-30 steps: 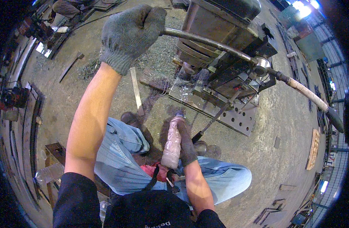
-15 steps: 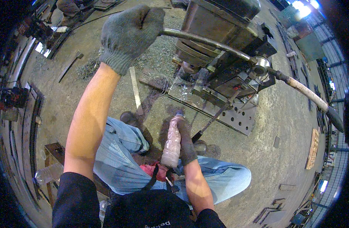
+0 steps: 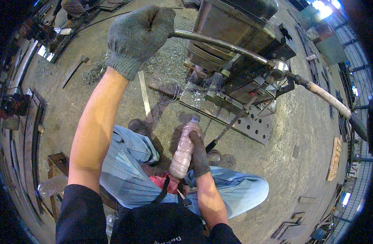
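My left hand (image 3: pixel 138 38), in a grey knit glove, is closed round the end of a long metal lever (image 3: pixel 219 44). That lever runs right to the round hub (image 3: pixel 279 70) of a drill press (image 3: pixel 235 28). Between my knees my right hand (image 3: pixel 199 154), also gloved, is closed round a clear plastic bottle (image 3: pixel 185 148) of cloudy, pinkish liquid. The bottle leans with its blue-capped end (image 3: pixel 195 118) away from me. Its lower end is near a red cloth (image 3: pixel 160 181) at my lap.
A perforated steel plate (image 3: pixel 251 127) sits under the machine. A second, pale-wrapped handle (image 3: pixel 326 97) sticks out right. A flat metal bar (image 3: pixel 145 97) and a hammer-like tool (image 3: pixel 75 71) lie on the floor, near metal shavings (image 3: pixel 162 61). Another clear bottle (image 3: pixel 52 186) is at my left.
The bottle in my right hand has tilted a little, its capped end shifting right and its lower end left. My left hand has stayed on the lever, almost still.
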Demonstrator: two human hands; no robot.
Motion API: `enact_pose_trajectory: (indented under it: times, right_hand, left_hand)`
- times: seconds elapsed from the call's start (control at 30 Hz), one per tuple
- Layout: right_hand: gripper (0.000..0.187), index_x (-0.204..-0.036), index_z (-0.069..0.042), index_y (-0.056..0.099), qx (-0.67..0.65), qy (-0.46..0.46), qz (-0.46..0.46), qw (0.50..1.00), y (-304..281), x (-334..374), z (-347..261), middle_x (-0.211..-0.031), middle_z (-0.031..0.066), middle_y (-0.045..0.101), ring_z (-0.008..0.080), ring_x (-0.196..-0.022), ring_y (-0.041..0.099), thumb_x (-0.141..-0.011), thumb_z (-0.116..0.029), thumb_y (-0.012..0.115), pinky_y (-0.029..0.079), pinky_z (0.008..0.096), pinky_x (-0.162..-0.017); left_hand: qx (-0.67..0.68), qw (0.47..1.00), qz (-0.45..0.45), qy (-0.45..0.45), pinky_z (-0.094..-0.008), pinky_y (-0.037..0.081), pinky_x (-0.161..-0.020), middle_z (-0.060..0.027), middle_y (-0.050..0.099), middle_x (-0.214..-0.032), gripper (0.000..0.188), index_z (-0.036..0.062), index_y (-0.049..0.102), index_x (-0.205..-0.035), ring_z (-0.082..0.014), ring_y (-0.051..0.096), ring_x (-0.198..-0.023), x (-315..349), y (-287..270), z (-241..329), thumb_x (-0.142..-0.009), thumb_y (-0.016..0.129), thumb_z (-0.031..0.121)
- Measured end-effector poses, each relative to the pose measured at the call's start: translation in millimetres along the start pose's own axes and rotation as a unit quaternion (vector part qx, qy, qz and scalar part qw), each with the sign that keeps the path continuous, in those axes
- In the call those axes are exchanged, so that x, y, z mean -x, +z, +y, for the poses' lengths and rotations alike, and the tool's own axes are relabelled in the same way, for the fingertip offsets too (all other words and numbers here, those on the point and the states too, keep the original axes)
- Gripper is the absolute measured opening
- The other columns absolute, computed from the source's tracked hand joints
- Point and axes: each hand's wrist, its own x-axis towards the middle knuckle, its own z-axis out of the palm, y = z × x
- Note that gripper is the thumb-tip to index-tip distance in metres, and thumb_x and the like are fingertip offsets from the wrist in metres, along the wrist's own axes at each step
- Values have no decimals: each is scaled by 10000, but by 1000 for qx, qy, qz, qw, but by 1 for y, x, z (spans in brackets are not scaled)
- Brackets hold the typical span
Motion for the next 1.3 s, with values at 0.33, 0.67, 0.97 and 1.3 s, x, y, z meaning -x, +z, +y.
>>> enact_pose_trajectory:
  times: [0.33,0.67,0.97,1.3]
  right_hand:
    - [277,-1070,-92,650,19,-50,-9,999,-12,-20,13,-997,17,640,132,-901,596,-980,-348,593,501,278,-807]
    - [292,-1117,-120,614,-37,-18,-40,998,-2,-14,5,-938,-17,613,82,-838,590,-960,-366,630,512,246,-711]
    - [293,-1156,-133,612,-48,-6,-21,999,7,-7,-1,-963,-21,625,79,-817,600,-961,-351,633,526,242,-682]
    - [344,-1212,-122,585,19,-3,-51,999,-5,-8,1,-1047,-19,611,96,-910,592,-1025,-397,498,510,257,-796]
  left_hand:
    - [-25,999,5,19,-313,535,-580,-74,716,-674,343,54,738,-863,-149,683,-600,0,-3,2,-950,622,364]
    - [-7,1000,4,15,-311,522,-565,-70,704,-652,311,44,724,-822,-126,659,-576,-1,-2,3,-939,645,322]
    - [-19,1000,9,11,-310,527,-572,-65,710,-663,319,56,726,-816,-143,677,-589,0,-2,4,-930,646,343]
    - [-27,1000,3,9,-322,535,-579,-77,718,-671,338,53,732,-833,-163,698,-601,0,-3,7,-935,634,360]
